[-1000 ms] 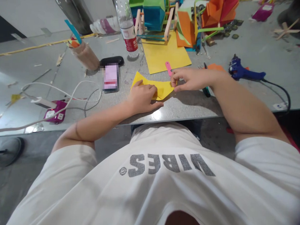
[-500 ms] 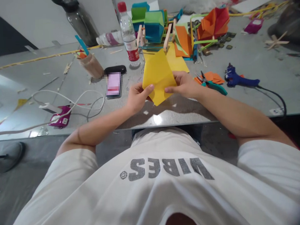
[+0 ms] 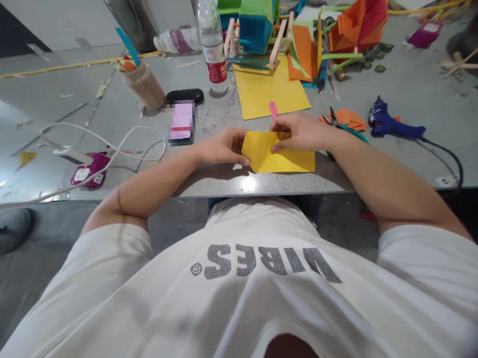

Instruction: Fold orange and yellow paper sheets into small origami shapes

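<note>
A folded piece of yellow paper lies near the table's front edge, its left end cut or folded to a blunt point. My left hand pinches that left end between thumb and fingers. My right hand grips the upper edge, thumb on the near face and fingers behind it. Just beyond the right hand a pink stick with a rounded end shows, its lower part hidden. Behind it rests a larger yellow sheet.
A paper-and-stick model stands at the back beside a plastic bottle. Pliers and a blue glue gun lie to the right. On the left are a phone, a cup of sticks and a white cable.
The yellow paper has been lowered and turned so that its length runs left to right. Both hands have shifted their hold, and the pink stick and larger sheet have come into sight.
</note>
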The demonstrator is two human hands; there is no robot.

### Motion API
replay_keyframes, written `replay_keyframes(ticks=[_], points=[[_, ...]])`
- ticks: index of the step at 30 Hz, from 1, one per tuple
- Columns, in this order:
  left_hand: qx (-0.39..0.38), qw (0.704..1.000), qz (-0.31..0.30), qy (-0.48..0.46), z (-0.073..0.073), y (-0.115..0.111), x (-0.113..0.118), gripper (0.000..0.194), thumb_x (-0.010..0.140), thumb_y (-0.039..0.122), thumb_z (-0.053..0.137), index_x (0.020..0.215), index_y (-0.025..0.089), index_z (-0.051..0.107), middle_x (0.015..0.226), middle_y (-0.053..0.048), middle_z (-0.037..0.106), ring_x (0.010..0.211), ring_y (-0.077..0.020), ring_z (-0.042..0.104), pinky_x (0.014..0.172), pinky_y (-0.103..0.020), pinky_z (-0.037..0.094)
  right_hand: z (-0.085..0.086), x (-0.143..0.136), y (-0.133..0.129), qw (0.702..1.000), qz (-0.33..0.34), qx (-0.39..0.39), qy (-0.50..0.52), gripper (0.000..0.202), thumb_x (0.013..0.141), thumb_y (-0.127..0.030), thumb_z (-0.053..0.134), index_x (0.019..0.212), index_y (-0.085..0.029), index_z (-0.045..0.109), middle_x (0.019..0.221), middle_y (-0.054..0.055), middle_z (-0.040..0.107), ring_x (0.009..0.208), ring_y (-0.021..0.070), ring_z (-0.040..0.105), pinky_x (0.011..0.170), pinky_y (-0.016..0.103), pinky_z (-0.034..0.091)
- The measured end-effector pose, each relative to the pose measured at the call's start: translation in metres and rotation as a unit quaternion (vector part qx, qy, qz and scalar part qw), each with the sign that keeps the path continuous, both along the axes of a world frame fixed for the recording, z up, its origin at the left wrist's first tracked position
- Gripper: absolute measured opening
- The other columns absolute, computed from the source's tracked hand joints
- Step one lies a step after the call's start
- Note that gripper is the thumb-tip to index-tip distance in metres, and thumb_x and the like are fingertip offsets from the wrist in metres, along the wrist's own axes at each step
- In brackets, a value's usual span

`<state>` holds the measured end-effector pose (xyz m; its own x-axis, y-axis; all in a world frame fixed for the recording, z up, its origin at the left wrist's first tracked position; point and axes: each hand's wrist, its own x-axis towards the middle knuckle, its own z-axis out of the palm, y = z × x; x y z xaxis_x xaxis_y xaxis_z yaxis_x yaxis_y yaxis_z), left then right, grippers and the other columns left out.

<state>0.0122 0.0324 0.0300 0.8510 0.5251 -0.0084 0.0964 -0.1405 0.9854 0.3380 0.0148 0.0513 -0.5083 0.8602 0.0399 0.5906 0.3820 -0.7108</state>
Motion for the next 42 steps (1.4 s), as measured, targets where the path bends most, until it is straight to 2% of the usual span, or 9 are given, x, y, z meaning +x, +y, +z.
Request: replay_keyframes(ticks=[4,8,14,20,24,29,34,38,42], points=[[0.024,0.999,-0.006,0.031,0.002,0.004,-0.002,0.057,0.074,0.047,0.121,0.118,0.024,0.093,0.110,-0.016,0.096,0.094,-0.0298,0.092,0.089,-0.047,0.076,-0.007,-0.020,-0.014,0.977,-0.023,0.182,-0.112,0.058,0.092,-0.059,0.101,0.135,-0.027,0.082,0.156,0.023,0.076,0.145,0.0515,0.070,0.127,0.074,0.056],[0.047,0.997,0.021,0.052,0.001,0.013,-0.005,0.055,0.070,0.043,0.121,0.114,0.026,0.092,0.102,-0.011,0.095,0.087,-0.0277,0.091,0.079,-0.042,0.074,-0.003,-0.027,-0.024,0.976,0.125,0.126,-0.129,0.028,0.108,-0.058,0.080,0.117,-0.033,0.089,0.133,0.015,0.084,0.122,0.0407,0.072,0.114,0.062,0.056],[0.068,0.994,0.051,0.069,-0.005,0.022,-0.008,0.065,0.065,0.038,0.120,0.123,0.027,0.093,0.106,-0.011,0.095,0.092,-0.0297,0.091,0.081,-0.042,0.073,-0.011,-0.025,-0.027,0.950,0.224,0.162,-0.147,0.040,0.115,-0.042,0.061,0.127,-0.036,0.099,0.127,0.013,0.088,0.107,0.0349,0.072,0.109,0.060,0.053],[0.052,0.996,0.022,0.071,0.007,0.013,-0.008,0.062,0.062,0.043,0.122,0.116,0.028,0.095,0.103,-0.007,0.094,0.095,-0.0306,0.093,0.084,-0.041,0.073,-0.009,-0.034,-0.046,0.919,0.312,0.193,-0.145,0.052,0.117,-0.022,0.055,0.149,-0.033,0.095,0.135,0.017,0.083,0.123,0.0356,0.073,0.103,0.054,0.048],[0.068,0.994,0.054,0.062,0.018,-0.004,-0.004,0.052,0.063,0.044,0.122,0.103,0.027,0.094,0.100,-0.006,0.093,0.100,-0.0319,0.093,0.091,-0.042,0.074,-0.010,-0.041,-0.060,0.918,0.304,0.213,-0.138,0.045,0.125,-0.033,0.055,0.151,-0.039,0.091,0.146,0.018,0.081,0.142,0.0413,0.069,0.104,0.056,0.044],[0.100,0.991,-0.025,0.087,0.014,-0.044,-0.012,0.046,0.085,0.043,0.106,0.122,0.023,0.087,0.116,-0.009,0.093,0.107,-0.0298,0.089,0.097,-0.041,0.071,-0.025,-0.038,-0.073,0.902,0.343,0.237,-0.114,0.047,0.125,-0.042,0.061,0.167,-0.041,0.081,0.154,0.019,0.080,0.150,0.0452,0.066,0.115,0.065,0.047],[0.210,0.958,0.095,0.170,0.011,-0.116,-0.026,0.024,0.102,0.043,0.089,0.112,0.026,0.075,0.094,-0.003,0.081,0.087,-0.0244,0.076,0.088,-0.037,0.060,-0.033,-0.031,-0.092,0.885,0.374,0.252,-0.117,0.051,0.126,-0.055,0.063,0.174,-0.047,0.076,0.154,0.015,0.081,0.144,0.0421,0.069,0.118,0.065,0.055],[0.263,0.935,0.130,0.199,0.012,-0.150,-0.019,0.021,0.108,0.042,0.081,0.112,0.026,0.068,0.089,-0.001,0.074,0.087,-0.0258,0.070,0.099,-0.043,0.058,-0.026,-0.025,-0.108,0.878,0.366,0.294,-0.097,0.049,0.127,-0.040,0.068,0.174,-0.027,0.075,0.156,0.018,0.083,0.144,0.0408,0.074,0.121,0.063,0.063],[0.285,0.925,0.150,0.203,0.000,-0.154,-0.007,0.028,0.114,0.048,0.076,0.104,0.025,0.064,0.095,-0.004,0.077,0.092,-0.0270,0.071,0.102,-0.046,0.053,-0.020,-0.021,-0.132,0.905,0.287,0.287,-0.124,0.049,0.127,-0.038,0.070,0.169,-0.014,0.075,0.149,0.022,0.086,0.142,0.0430,0.079,0.124,0.065,0.067]])
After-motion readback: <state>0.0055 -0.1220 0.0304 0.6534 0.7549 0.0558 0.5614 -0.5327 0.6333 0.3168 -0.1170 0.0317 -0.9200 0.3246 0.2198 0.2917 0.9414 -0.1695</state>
